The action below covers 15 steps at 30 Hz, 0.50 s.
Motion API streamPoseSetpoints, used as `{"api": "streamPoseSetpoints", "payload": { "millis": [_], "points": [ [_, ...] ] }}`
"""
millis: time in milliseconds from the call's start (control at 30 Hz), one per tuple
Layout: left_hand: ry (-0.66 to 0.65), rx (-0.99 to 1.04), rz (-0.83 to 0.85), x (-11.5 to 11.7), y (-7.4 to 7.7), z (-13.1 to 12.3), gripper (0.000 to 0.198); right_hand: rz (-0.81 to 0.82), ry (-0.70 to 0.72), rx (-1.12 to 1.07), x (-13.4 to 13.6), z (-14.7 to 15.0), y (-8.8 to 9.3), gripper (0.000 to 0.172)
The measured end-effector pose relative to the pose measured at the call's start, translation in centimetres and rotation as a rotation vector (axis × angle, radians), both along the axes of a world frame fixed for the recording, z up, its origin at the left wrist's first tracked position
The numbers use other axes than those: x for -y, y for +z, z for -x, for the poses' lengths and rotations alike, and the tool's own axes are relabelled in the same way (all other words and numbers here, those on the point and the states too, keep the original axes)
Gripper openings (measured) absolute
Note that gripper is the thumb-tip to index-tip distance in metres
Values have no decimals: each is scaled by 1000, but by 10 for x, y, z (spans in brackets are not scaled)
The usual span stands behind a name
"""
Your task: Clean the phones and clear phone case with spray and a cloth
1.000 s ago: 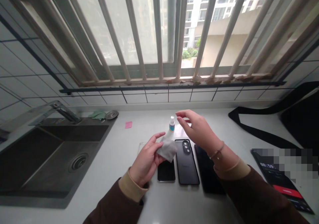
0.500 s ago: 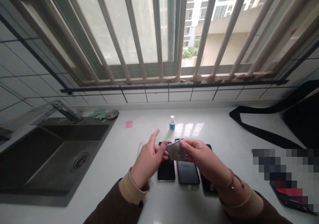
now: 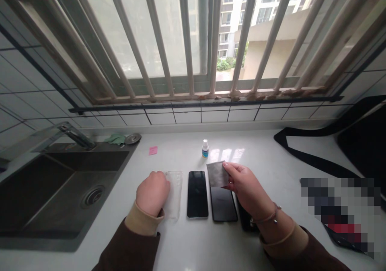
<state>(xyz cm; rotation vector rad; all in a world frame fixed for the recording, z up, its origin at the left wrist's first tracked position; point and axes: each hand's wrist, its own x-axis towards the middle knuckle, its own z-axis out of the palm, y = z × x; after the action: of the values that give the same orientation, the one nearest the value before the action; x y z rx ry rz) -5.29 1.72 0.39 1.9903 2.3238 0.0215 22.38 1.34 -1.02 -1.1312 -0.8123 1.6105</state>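
Observation:
My right hand [image 3: 245,186] pinches a small grey cloth [image 3: 217,174] by its upper right corner, above a phone with a dark screen [image 3: 224,208]. To the left of that phone lies another black phone [image 3: 197,194], face up. A third dark phone [image 3: 245,218] is mostly hidden under my right hand and wrist. My left hand [image 3: 153,192] is closed with its fingers curled, at the left edge of a clear phone case [image 3: 173,196]. Whatever those fingers hold, if anything, is hidden. Behind the phones stands a small white-capped bottle [image 3: 205,149].
At the left is a sink [image 3: 60,194] with a faucet [image 3: 75,136]. A green cloth [image 3: 116,139] and a metal drain strainer [image 3: 132,138] sit on its rim. A pink note [image 3: 153,150] lies on the counter. A black strap [image 3: 289,146] is at the right, beneath a barred window.
My left hand has moved left and down from the grey cloth to the clear case, and its fingers have curled. My right hand still holds the cloth, which now hangs flatter.

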Motion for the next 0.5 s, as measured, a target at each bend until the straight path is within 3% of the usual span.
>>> {"api": "streamPoseSetpoints", "payload": {
  "millis": [167,367,500],
  "points": [
    [43,205,-78,-10,7,-2,25,24,76,-52,1,2,0,44],
    [18,1173,35,-13,-3,-22,28,0,280,-128,10,6,1,44],
    [55,1547,169,-8,-11,-38,27,5,403,-277,14,8,2,39]
  ]
}}
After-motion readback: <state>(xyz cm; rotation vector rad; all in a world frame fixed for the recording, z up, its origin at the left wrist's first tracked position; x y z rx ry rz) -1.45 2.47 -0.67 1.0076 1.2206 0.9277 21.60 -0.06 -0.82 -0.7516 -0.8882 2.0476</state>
